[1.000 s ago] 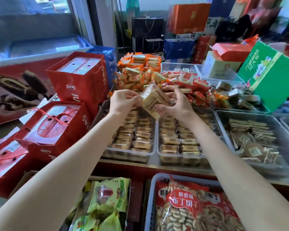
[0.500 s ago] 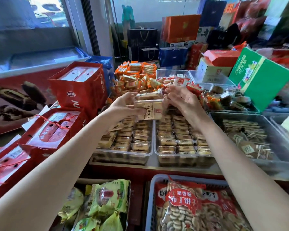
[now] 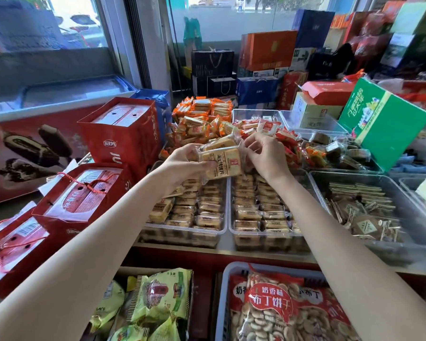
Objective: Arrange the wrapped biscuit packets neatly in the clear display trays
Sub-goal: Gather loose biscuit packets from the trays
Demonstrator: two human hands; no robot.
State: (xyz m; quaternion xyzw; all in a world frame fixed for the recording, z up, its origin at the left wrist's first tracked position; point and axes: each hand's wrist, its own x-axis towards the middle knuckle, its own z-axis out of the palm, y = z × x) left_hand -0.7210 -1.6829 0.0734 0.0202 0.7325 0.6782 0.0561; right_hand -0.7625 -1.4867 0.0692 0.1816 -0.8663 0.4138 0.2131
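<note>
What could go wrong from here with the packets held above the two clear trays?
1. Both hands, the left hand and right hand, share two stacked biscuit packets by their slippery wrapper edges; one could slide out and land askew on the tidy rows.
2. The left tray and right tray already look nearly full, so pushing more in may tip neighbouring packets.
3. The loose red-wrapped pile just behind could be knocked by the right hand.

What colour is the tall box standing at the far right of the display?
Bright green, with a paler side panel: the tall box, in the head view.
</note>
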